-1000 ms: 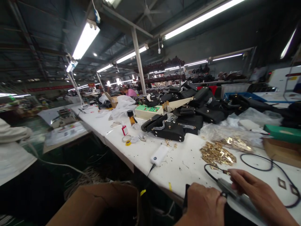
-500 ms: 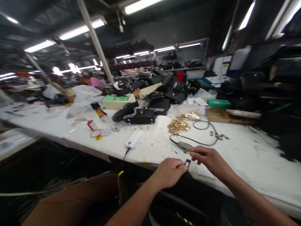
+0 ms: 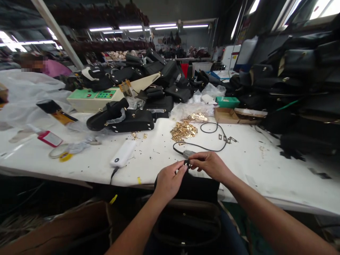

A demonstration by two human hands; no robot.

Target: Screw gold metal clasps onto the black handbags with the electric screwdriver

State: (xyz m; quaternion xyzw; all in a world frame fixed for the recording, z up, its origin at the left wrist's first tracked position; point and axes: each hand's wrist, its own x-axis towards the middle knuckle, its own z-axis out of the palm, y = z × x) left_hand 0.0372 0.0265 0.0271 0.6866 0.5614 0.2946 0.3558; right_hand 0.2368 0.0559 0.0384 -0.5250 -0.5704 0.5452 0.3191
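A black handbag (image 3: 200, 187) rests at the table's front edge, its flap raised and its open body below. My left hand (image 3: 170, 179) pinches the end of the flap, thumb on top. There a small dark fitting (image 3: 187, 163) shows between both hands. My right hand (image 3: 211, 164) is closed, its fingertips pressed together at that fitting; what they hold is too small and covered to make out. Just behind the right fingertips lies a grey corded tool (image 3: 188, 153), partly hidden. Beyond it sits a pile of gold-coloured metal fittings (image 3: 183, 131).
A white box with a cable (image 3: 123, 153) lies on the white table (image 3: 156, 170). Several dark metal frames (image 3: 225, 138) are to the right. Black bags (image 3: 135, 120) and a green-topped machine (image 3: 92, 97) stand behind. A cardboard box (image 3: 87, 226) is at lower left. Another person (image 3: 57, 69) is at far left.
My view has turned right and down. My right hand has come in to meet my left at the flap's end. The thin gold-coloured piece seen in my right fingers earlier is now hidden.
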